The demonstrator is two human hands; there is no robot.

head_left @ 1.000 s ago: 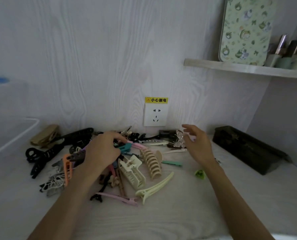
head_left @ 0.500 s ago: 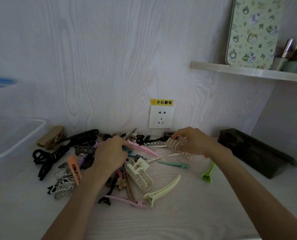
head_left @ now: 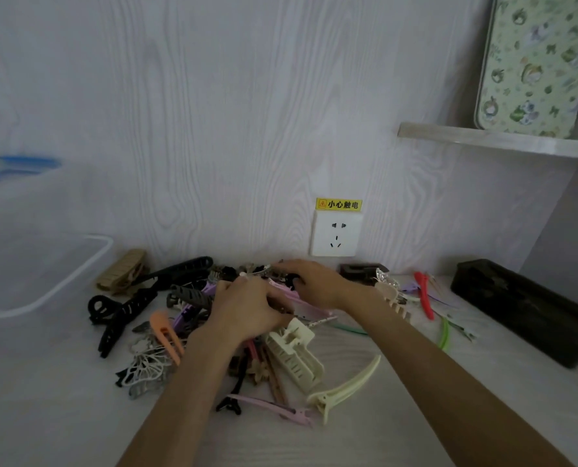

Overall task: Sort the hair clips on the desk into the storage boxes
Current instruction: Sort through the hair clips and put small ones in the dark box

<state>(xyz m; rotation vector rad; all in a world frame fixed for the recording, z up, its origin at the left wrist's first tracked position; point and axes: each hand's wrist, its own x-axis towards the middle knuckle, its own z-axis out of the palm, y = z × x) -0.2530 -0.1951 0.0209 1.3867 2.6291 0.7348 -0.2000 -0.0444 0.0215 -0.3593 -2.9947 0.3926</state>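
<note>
At nine o'clock a clear plastic box (head_left: 41,274) stands on the table (head_left: 61,416) against the wall. Just right of it, toward ten o'clock, lie a tan claw clip (head_left: 122,273) and two long black clips (head_left: 125,315), one running back toward the wall. Nearer, at eight o'clock, an orange clip (head_left: 166,335) rests over a white butterfly clip (head_left: 146,365).

The main pile of hair clips (head_left: 213,298) fills the middle of the table below a wall socket (head_left: 336,234). The left hand (head_left: 247,311) lies palm down on this pile with fingers curled into it; what it holds is hidden. The right hand (head_left: 314,284) reaches across to twelve o'clock, just beside the left, its fingers bent over a small black clip (head_left: 291,279), though whether it pinches it I cannot tell.

At six o'clock lie a cream claw clip (head_left: 297,358), a pink clip (head_left: 270,407) and a pale yellow duckbill clip (head_left: 344,389). Toward two o'clock a beige claw clip (head_left: 395,303), a red clip (head_left: 424,294) and a green clip (head_left: 444,333) lie apart from the pile. At three o'clock sits a dark box (head_left: 523,308). Above it, a shelf (head_left: 496,141) carries a flowered tin (head_left: 533,65).
</note>
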